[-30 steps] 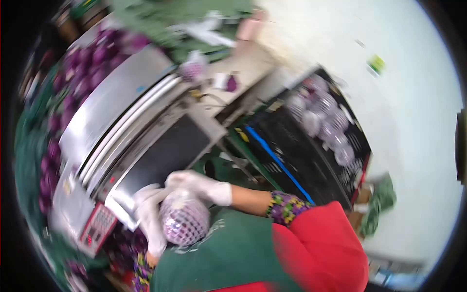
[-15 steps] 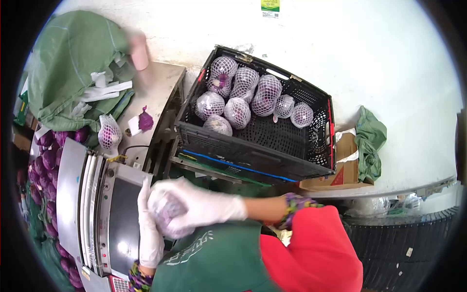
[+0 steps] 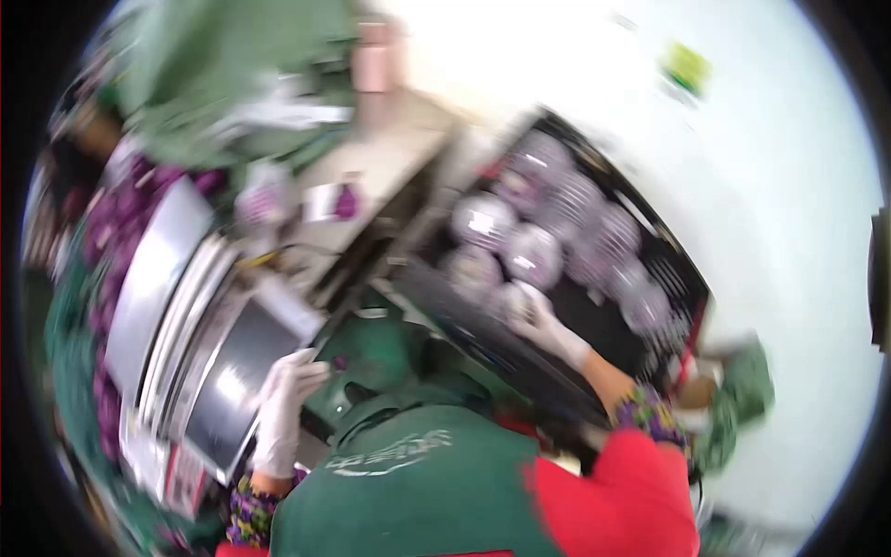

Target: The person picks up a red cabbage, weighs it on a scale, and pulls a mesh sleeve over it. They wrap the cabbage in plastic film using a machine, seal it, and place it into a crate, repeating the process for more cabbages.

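My right hand point(image 3: 549, 332), in a white glove, reaches into the black crate point(image 3: 506, 339) and is closed on a wrapped purple ball point(image 3: 513, 303) near the crate's front wall. Several more such balls in white net or film, one of them a shiny wrapped ball point(image 3: 532, 256), lie beside and behind it. At the lower left my gloved left hand point(image 3: 290, 399) hovers by the dark plate point(image 3: 243, 376) of the wrapping machine, fingers apart and nothing seen in it. The view is blurred by motion.
Behind the machine, a netted item point(image 3: 264, 200) and a purple scrap point(image 3: 346, 200) rest on a metal table point(image 3: 394, 148). A green sack point(image 3: 241, 74) rises at the back left; purple produce point(image 3: 116, 232) is piled left. Green cloth point(image 3: 747, 390) hangs right of the crate.
My right hand has moved from in front of my chest into the crate with the wrapped ball. My left hand has come away from the ball. The whole view has turned and shifted.
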A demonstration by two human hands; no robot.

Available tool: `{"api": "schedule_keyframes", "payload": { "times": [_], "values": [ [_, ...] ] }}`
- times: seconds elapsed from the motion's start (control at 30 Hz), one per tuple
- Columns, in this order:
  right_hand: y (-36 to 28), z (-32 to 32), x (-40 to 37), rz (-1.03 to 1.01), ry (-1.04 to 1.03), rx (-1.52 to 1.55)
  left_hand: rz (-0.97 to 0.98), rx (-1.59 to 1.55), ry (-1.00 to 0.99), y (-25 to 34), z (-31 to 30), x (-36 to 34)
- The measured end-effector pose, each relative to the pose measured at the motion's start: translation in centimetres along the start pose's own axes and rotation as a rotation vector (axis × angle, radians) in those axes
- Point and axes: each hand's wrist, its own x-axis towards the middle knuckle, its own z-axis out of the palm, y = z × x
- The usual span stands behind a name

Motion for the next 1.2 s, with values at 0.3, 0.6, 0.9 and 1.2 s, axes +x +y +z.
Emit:
{"api": "schedule_keyframes", "payload": {
  "times": [0.3,0.6,0.9,1.2],
  "values": [
    [-18.8,-4.8,8.8,-0.202,0.224,-0.381,0.205,-0.112,0.289,-1.1,-12.6,-4.9],
    [-35.2,8.3,16.0,-0.608,0.32,-0.402,0.578,0.029,0.993,-0.8,-42.7,-7.3],
    [-43.2,16.9,20.3,-0.625,0.159,-0.517,0.133,1.506,1.168,2.3,-65.3,0.7],
    [-44.9,16.5,20.2,-0.532,0.052,-0.655,0.057,1.266,1.188,1.8,-68.8,7.7]
  ]
}}
